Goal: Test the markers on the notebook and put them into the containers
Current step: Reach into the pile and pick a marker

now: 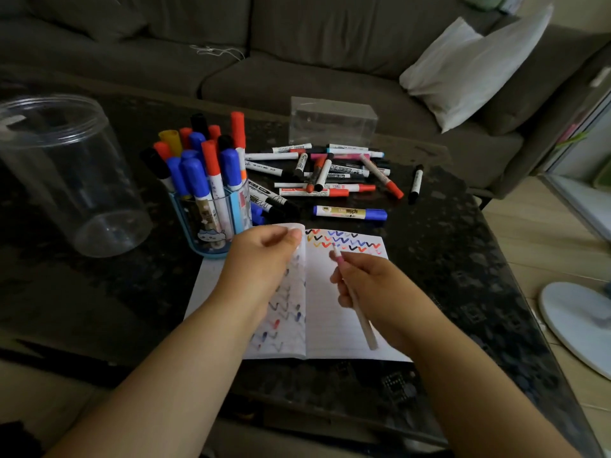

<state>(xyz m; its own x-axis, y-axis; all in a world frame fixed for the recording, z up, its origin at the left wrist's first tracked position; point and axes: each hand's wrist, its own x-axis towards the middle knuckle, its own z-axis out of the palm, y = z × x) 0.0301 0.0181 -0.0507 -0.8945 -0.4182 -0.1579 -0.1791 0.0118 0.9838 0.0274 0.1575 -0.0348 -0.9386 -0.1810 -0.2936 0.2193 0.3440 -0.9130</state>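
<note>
Here, left hand (pixel 264 256) pinching notebook page (pixel 294 292), right hand (pixel 367 285) gripping marker (pixel 358 312).

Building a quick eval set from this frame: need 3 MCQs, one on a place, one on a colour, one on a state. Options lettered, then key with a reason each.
1. Where does the blue cup of tested markers stand?
A. on the sofa
B. left of the notebook, at its far corner
C. inside the large clear jar

2. What colour are the caps of the lone marker lying just beyond the notebook?
A. blue
B. green
C. yellow

3. What is the right hand doing?
A. resting flat on the table
B. gripping a marker over the page
C. lifting the clear box

Key: 1 B, the cup sits by the notebook's far left corner. 2 A, both ends are blue. 3 B, its fingers curl round a pale marker above the zigzag marks.
</note>
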